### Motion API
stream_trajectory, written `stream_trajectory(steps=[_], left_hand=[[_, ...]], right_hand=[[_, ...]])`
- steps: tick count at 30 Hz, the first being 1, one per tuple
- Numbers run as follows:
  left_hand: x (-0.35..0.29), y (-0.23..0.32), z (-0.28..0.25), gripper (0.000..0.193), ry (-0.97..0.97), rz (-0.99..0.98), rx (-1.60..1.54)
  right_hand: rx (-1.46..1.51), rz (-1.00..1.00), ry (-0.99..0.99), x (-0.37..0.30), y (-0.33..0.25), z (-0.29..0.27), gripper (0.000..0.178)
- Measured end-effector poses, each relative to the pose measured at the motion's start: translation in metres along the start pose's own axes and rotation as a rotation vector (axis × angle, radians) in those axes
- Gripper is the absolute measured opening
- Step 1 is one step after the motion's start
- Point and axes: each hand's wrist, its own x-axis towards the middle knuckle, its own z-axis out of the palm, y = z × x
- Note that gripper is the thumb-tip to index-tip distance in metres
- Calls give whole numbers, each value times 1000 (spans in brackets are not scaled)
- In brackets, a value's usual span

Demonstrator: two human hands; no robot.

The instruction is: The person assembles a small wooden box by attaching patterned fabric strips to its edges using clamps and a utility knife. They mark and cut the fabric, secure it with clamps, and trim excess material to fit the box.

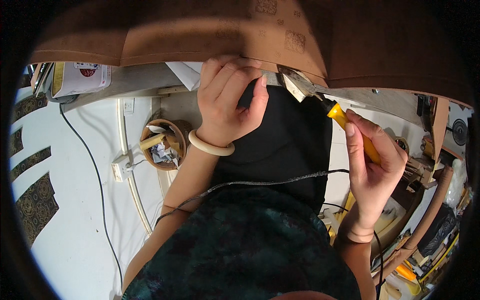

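Note:
A large brown patterned sheet (185, 42) spreads across the top of the view, its near edge over a grey tabletop. My left hand (227, 97), with a cream bangle (210, 146) on the wrist, has its fingers curled at that edge; the fingertips are partly hidden. My right hand (375, 160) is closed around the yellow handle of a tool (340, 116). This tool has a black collar, a metal neck and a flat, pale triangular head. Its head lies against the sheet's edge, just right of my left hand.
White papers (186, 74) and a bag-like packet (82, 77) lie on the table at left. Below stands a round bin (187, 135) of scraps. A dark braided cord (250, 181) crosses my lap. Tools and material crowd a shelf (420, 225) at right.

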Motion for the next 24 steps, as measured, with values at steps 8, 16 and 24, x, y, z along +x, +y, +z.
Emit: stream_trajectory(steps=[8,16,24], left_hand=[[3,3,-3,12,-7,-23,-19],[2,0,-1,15,12,-1,-23],[1,2,-1,15,13,-8,-31]], right_hand=[[-43,3,-39,5,-3,-5,12],[-33,5,-37,4,-2,-5,13],[-66,32,-12,1,3,-11,11]])
